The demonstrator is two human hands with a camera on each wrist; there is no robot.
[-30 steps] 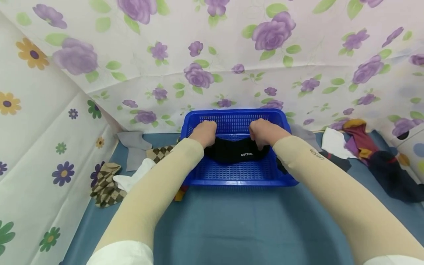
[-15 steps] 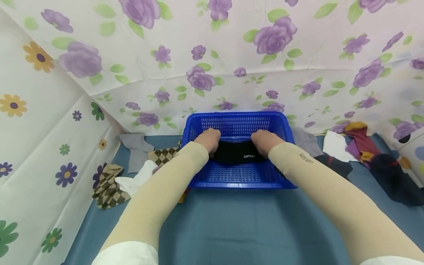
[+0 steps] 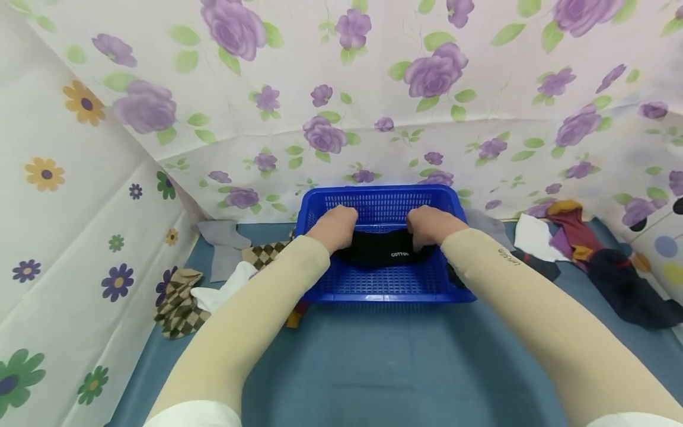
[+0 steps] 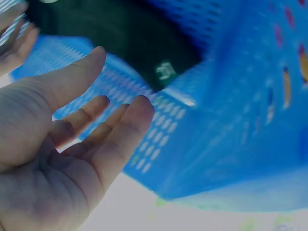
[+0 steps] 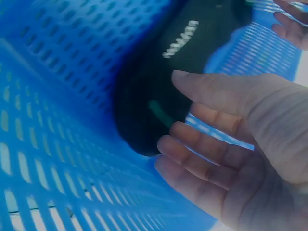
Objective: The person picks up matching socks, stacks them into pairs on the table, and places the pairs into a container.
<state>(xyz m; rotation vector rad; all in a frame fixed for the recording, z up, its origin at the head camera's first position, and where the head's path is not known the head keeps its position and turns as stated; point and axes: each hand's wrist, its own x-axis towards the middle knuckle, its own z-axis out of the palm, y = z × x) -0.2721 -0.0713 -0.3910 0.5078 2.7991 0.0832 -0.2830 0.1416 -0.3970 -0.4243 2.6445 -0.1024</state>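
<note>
A black sock (image 3: 376, 249) with white COTTON lettering lies inside a blue plastic basket (image 3: 373, 298). My left hand (image 3: 336, 228) is at the sock's left end. In the left wrist view its fingers (image 4: 127, 125) are loosely bent, with a gap between them and the thumb. At the other end is my right hand (image 3: 429, 225). Its thumb overlaps the sock in the right wrist view, and the fingertips (image 5: 168, 147) are at the sock's edge without curling round it; whether they touch it I cannot tell.
Grey (image 3: 221, 240), white (image 3: 226, 287) and checkered socks (image 3: 181, 308) lie left of the basket. To its right are a white sock (image 3: 535, 237), a maroon and yellow sock (image 3: 573, 228) and a navy sock (image 3: 632, 290). Flowered sheets (image 3: 320, 89) rise behind and left.
The head view has shifted slightly. Compared with half a second ago, my hands stand a little farther apart and more of the sock's right end shows. The sock stays in the basket.
</note>
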